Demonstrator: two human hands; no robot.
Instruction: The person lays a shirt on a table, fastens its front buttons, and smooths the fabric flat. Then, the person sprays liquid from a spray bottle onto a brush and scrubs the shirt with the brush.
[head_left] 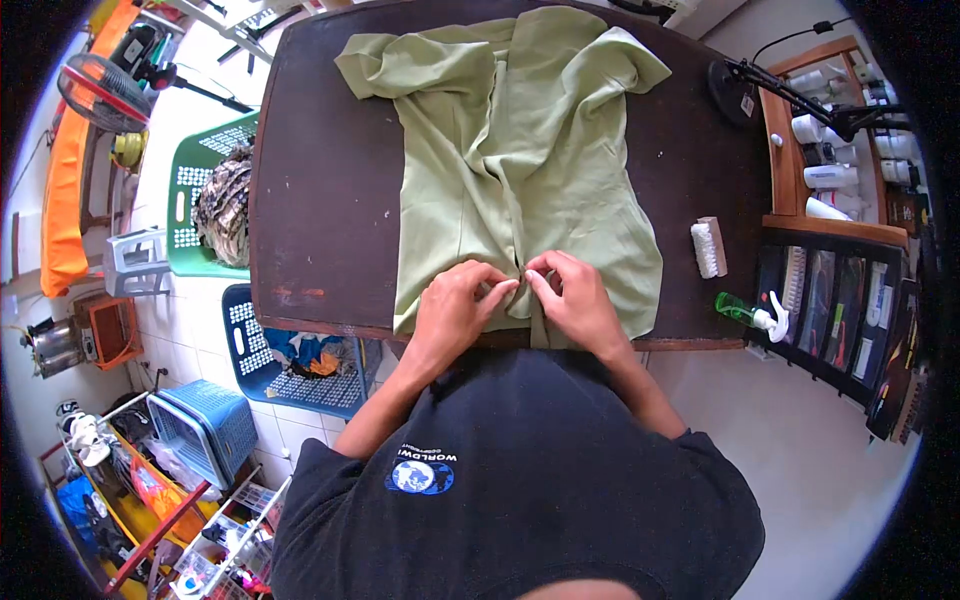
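A light green short-sleeved shirt (580, 190) lies spread on the dark brown table (330, 200), its collar end away from me and its hem at the near edge. My left hand (460, 300) pinches the front opening near the hem between thumb and fingers. Close beside it, my right hand (572, 298) pinches the facing edge of the same opening. The fingertips of both hands almost meet. Whether a button sits between them is too small to tell. Below the hands, a strip of the fabric hangs over the table edge.
On the table's right are a white-bristled brush (708, 248) and a green spray bottle (738, 310). A black lamp (735, 92) stands at the back right. Left of the table are a green basket (182, 215) and a blue basket (245, 345) holding cloth. Shelves with bottles (830, 177) line the right.
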